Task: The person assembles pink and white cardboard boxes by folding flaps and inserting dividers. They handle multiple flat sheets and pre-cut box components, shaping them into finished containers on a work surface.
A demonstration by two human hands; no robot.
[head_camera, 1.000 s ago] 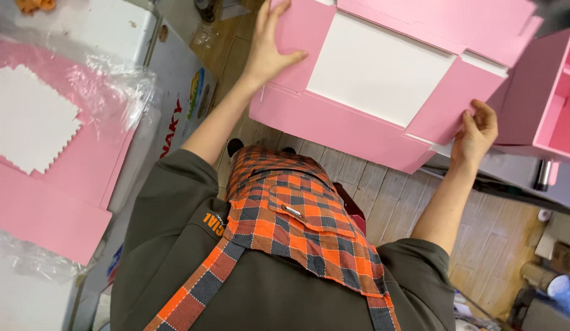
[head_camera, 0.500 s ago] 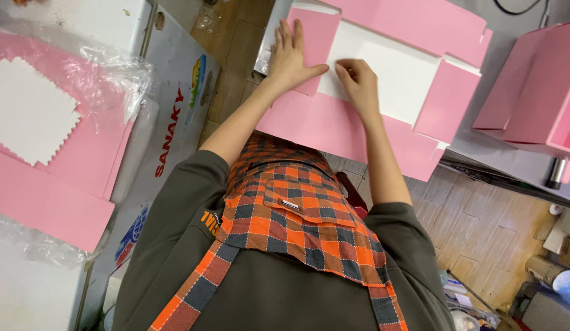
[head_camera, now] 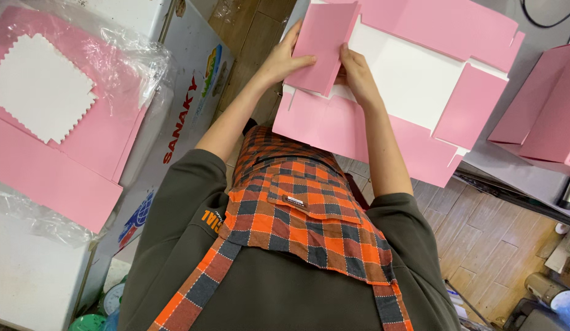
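A flat pink cardboard box blank (head_camera: 334, 125) with a white inner face lies unfolded on a grey table ahead of me. My left hand (head_camera: 283, 58) and my right hand (head_camera: 357, 70) both grip its left side flap (head_camera: 321, 46), which is folded up and over toward the white middle. The left thumb lies across the flap's lower edge. The other flaps lie flat. Both forearms reach forward over my orange plaid apron.
A pink assembled box (head_camera: 542, 113) stands at the right. A stack of pink blanks (head_camera: 58, 178) in clear plastic, with a white zigzag-edged card (head_camera: 40, 86), lies at the left on a white chest freezer (head_camera: 181, 79). Wooden floor shows below.
My right hand left the blank's right corner and came over to the left flap. Both hands have lifted that flap and folded it inward.
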